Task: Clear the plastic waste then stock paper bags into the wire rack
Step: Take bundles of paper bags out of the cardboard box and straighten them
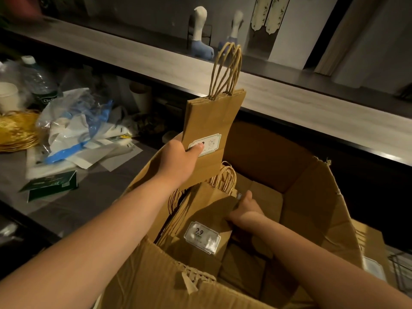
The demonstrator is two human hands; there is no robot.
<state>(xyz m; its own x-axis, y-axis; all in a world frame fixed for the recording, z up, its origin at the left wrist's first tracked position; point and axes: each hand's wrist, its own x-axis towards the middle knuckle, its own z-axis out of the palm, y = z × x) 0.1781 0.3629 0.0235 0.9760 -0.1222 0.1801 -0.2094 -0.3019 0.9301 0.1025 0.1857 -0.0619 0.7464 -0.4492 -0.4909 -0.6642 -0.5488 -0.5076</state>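
My left hand (178, 159) grips a small stack of flat brown paper bags (209, 121), held upright above the open cardboard box (312, 188), twisted handles pointing up. Its thumb lies across a white price label. Down inside the box my right hand (244, 210) grasps the edge of another bundle of paper bags (200, 221) carrying a 9.9 label. More folded bags fill the box floor. Crumpled clear and blue plastic waste (75, 121) lies on the grey table to the left. A bit of wire rack (401, 268) shows at the right edge.
A plastic water bottle (40, 83), a white paper cup (9, 97) and a gold cord bundle (17, 130) sit at the far left. A dark green card (53, 186) lies on the table. A long wooden counter (289, 101) runs behind the box, with two figurines on it.
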